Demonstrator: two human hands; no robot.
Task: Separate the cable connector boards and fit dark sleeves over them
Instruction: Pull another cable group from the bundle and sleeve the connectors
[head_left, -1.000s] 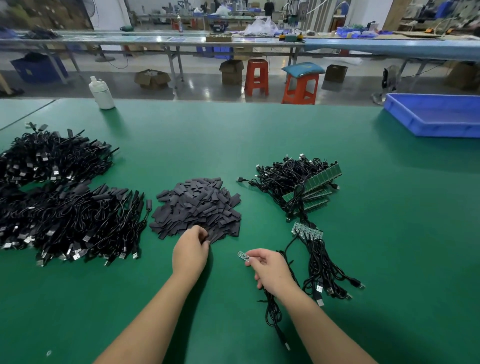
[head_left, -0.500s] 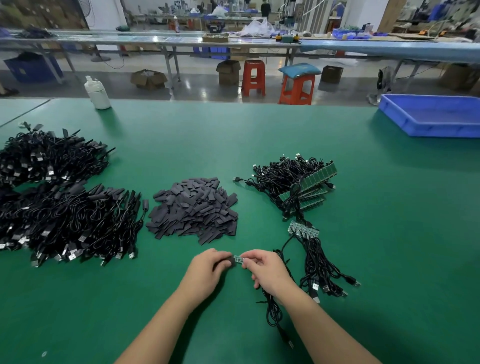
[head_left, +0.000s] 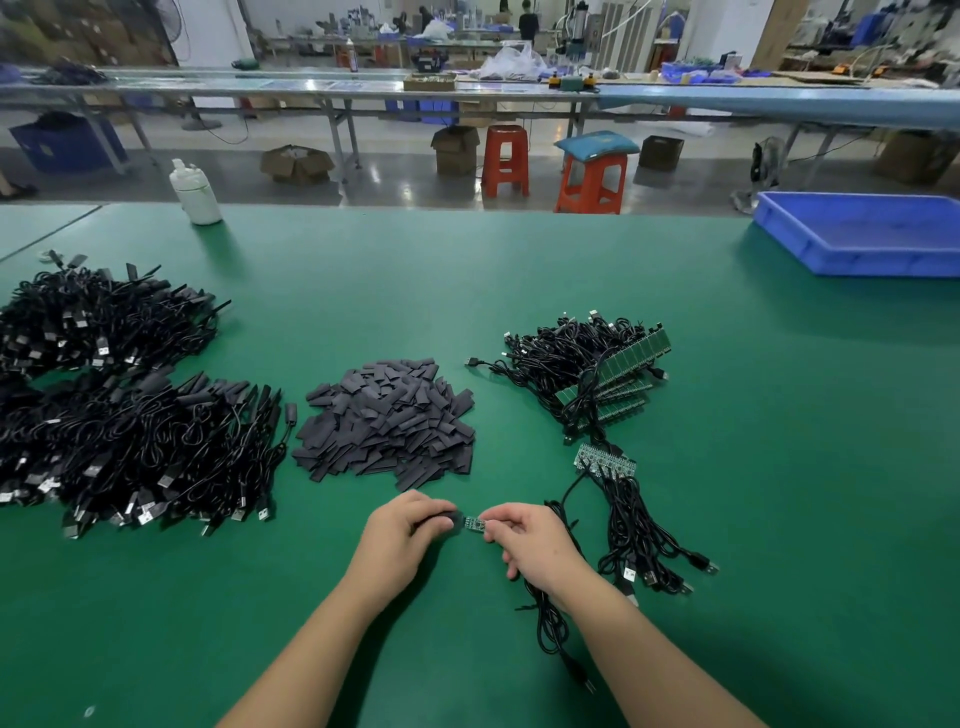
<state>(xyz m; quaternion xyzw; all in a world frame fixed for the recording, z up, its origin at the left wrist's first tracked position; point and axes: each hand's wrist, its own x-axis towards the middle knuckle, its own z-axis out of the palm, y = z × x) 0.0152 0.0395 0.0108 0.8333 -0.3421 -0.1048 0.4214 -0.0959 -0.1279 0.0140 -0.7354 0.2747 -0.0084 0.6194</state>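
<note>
Left hand (head_left: 402, 538) grip pinches a dark flat sleeve (head_left: 453, 519); right hand (head_left: 535, 543) grip pinches a small green connector board (head_left: 475, 524). Shallow blue plastic tray (head_left: 852, 260) on the green table (head_left: 467, 270), contents not visible.

Bright, even overhead light, soft shadows, glare on the floor (head_left: 405, 192), wide-angle bending at edges.

The tabletop (head_left: 519, 270) is covered in matt green matting. The sleeves (head_left: 387, 421) look matt dark rubbery plastic. The blue tray (head_left: 857, 260) is smooth plastic.
</note>
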